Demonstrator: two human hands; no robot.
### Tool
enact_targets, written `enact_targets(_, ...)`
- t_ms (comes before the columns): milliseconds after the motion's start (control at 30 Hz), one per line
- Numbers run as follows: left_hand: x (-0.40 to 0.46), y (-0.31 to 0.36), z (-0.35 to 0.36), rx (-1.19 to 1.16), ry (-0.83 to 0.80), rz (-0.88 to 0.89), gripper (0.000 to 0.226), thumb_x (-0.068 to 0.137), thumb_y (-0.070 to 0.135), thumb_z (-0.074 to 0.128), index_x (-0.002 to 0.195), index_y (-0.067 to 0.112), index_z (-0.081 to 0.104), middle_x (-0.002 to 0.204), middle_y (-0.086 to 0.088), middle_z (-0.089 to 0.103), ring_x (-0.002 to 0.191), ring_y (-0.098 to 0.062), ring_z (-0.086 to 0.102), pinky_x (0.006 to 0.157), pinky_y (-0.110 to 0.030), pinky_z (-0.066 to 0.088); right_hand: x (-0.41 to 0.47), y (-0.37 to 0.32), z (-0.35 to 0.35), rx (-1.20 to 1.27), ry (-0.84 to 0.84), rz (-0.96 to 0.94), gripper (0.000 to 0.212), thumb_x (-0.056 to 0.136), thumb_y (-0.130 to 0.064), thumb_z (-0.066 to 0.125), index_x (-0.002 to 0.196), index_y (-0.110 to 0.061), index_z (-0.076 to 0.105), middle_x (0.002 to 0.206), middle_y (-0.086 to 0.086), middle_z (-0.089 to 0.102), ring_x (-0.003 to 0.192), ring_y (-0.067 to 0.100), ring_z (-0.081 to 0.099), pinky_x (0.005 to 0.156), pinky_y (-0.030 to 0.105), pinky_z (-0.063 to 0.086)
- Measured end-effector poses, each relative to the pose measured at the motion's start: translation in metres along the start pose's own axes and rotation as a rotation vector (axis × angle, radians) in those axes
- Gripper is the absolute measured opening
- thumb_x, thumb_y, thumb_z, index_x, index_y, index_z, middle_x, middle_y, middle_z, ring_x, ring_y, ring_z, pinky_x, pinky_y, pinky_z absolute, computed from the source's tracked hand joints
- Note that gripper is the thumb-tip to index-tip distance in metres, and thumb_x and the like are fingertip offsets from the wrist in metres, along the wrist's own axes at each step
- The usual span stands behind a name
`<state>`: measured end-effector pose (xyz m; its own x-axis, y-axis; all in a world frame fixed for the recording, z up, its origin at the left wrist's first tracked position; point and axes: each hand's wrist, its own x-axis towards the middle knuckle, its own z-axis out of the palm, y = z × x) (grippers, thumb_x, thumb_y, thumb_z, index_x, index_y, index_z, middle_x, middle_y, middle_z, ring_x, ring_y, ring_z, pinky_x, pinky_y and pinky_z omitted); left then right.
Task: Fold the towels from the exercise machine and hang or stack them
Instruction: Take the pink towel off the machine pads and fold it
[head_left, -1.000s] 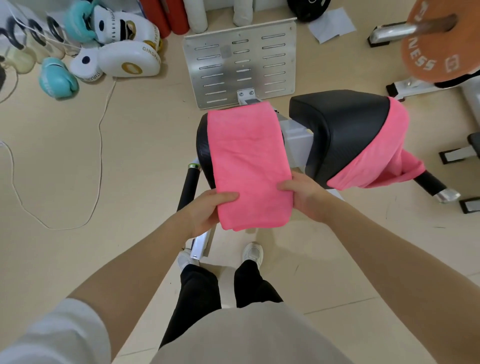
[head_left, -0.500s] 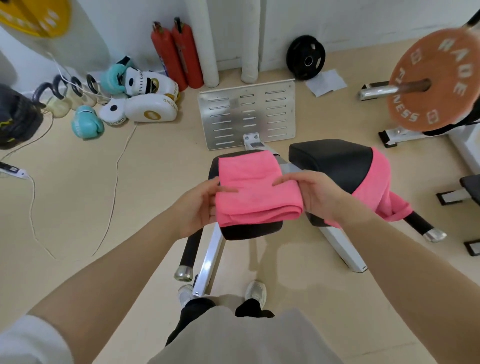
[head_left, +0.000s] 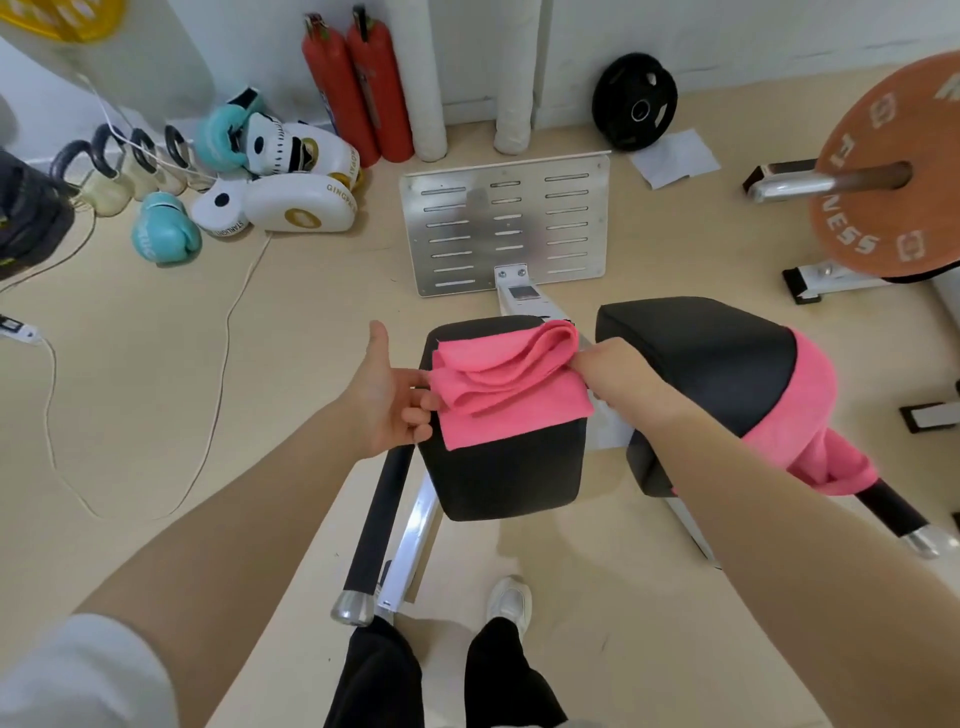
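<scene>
A pink towel (head_left: 511, 392), folded into several layers, lies on the far half of the left black pad (head_left: 506, 478) of the exercise machine. My right hand (head_left: 615, 371) grips its right edge and lifts the top layers into a roll. At the towel's left edge my left hand (head_left: 392, 397) has the palm open and the fingertips curled against the cloth. A second pink towel (head_left: 800, 415) hangs unfolded over the right side of the right black pad (head_left: 696, 364).
A slotted metal footplate (head_left: 506, 223) stands beyond the pads. Boxing gloves and pads (head_left: 275, 171), two red extinguishers (head_left: 358, 83) and a cable (head_left: 218, 364) lie left. An orange weight plate (head_left: 893, 176) on a bar is at right. My feet (head_left: 511, 603) stand below the machine's handles.
The towel went from a long strip draped over the left pad to a short folded stack on its top. My right hand has moved to its right edge, and my left palm has opened.
</scene>
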<state>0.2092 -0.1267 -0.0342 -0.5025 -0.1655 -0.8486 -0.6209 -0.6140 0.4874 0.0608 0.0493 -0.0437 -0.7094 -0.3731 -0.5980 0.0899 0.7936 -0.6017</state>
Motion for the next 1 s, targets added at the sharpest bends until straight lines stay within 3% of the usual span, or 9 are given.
enact_targets(67,-0.002,0.001,-0.002,0.047,-0.023,0.004,0.069,0.087,0.069,0.015,0.08,0.009,0.047,0.052,-0.001,0.034,0.037,-0.011,0.019,0.051,-0.024,0.02,0.002,0.003,0.005,0.052,-0.012,0.096,0.035,0.093,-0.03,0.047,0.062,-0.016,0.04,0.06,0.0,0.04,0.054,0.013,0.036,0.052,0.024,0.03)
enact_targets(133,-0.006,0.002,-0.001,0.194,-0.048,0.044,0.027,0.089,0.032,0.035,0.071,0.012,0.04,0.052,0.0,0.034,0.037,-0.01,0.021,0.051,-0.025,0.023,0.004,0.004,0.008,-0.017,0.01,0.093,0.039,0.09,-0.042,0.049,0.062,-0.015,0.042,0.061,0.001,0.043,0.056,0.015,0.041,0.06,0.028,0.036)
enact_targets(200,-0.006,0.002,0.002,0.311,-0.057,0.074,0.019,0.083,0.011,0.043,0.066,0.015,0.036,0.052,0.002,0.032,0.04,-0.009,0.023,0.052,-0.024,0.025,0.004,0.002,0.008,-0.075,0.033,0.07,0.042,0.09,-0.045,0.048,0.062,-0.013,0.045,0.063,0.002,0.047,0.063,0.019,0.048,0.067,0.032,0.04)
enact_targets(300,-0.004,-0.003,0.006,0.428,0.035,0.091,0.03,0.087,0.023,0.062,0.064,0.018,0.043,0.046,0.006,0.031,0.042,-0.009,0.025,0.048,-0.021,0.03,0.002,0.0,0.009,-0.081,0.033,0.08,0.033,0.089,-0.036,0.049,0.065,-0.013,0.046,0.066,0.003,0.047,0.064,0.018,0.048,0.07,0.033,0.041)
enact_targets(500,0.001,-0.023,0.011,0.361,0.188,0.152,0.035,0.09,0.033,0.056,0.064,0.017,0.04,0.045,0.006,0.032,0.044,-0.01,0.027,0.047,-0.02,0.032,-0.011,0.011,0.009,0.186,0.077,0.121,0.027,0.088,-0.023,0.052,0.065,-0.01,0.045,0.065,0.005,0.045,0.062,0.016,0.043,0.057,0.026,0.035)
enact_targets(600,0.001,-0.03,0.014,0.409,0.253,0.169,0.038,0.087,0.041,0.058,0.064,0.016,0.042,0.051,0.002,0.038,0.048,-0.012,0.032,0.055,-0.023,0.038,-0.021,0.018,0.015,0.201,0.087,0.108,0.042,0.091,-0.033,0.05,0.09,0.008,0.061,0.081,0.024,0.051,0.074,0.022,0.047,0.075,0.04,0.048)
enact_targets(733,-0.002,-0.033,0.012,0.7,0.282,0.162,0.043,0.088,0.039,0.056,0.057,0.01,0.047,0.054,-0.002,0.045,0.048,-0.014,0.038,0.05,-0.023,0.034,-0.037,0.018,0.026,0.105,0.062,0.031,0.038,0.09,-0.037,0.05,0.097,-0.001,0.055,0.093,0.016,0.054,0.091,0.032,0.056,0.087,0.044,0.05)
enact_targets(900,-0.016,-0.021,0.008,1.045,0.399,0.21,0.039,0.086,0.039,0.057,0.06,0.012,0.047,0.058,-0.001,0.045,0.052,-0.012,0.044,0.049,-0.021,0.033,-0.053,0.006,0.022,0.112,0.046,0.02,0.023,0.087,-0.015,0.057,0.106,-0.002,0.055,0.1,0.012,0.058,0.099,0.029,0.057,0.088,0.039,0.048)
enact_targets(1000,-0.031,-0.004,0.004,1.041,0.409,0.426,0.019,0.089,0.029,0.054,0.096,0.011,0.054,0.083,-0.002,0.055,0.072,-0.017,0.053,0.064,-0.025,0.04,-0.069,-0.015,0.022,0.106,0.108,-0.063,0.043,0.088,-0.005,0.05,0.13,-0.006,0.048,0.103,0.006,0.055,0.093,0.022,0.054,0.082,0.026,0.045)
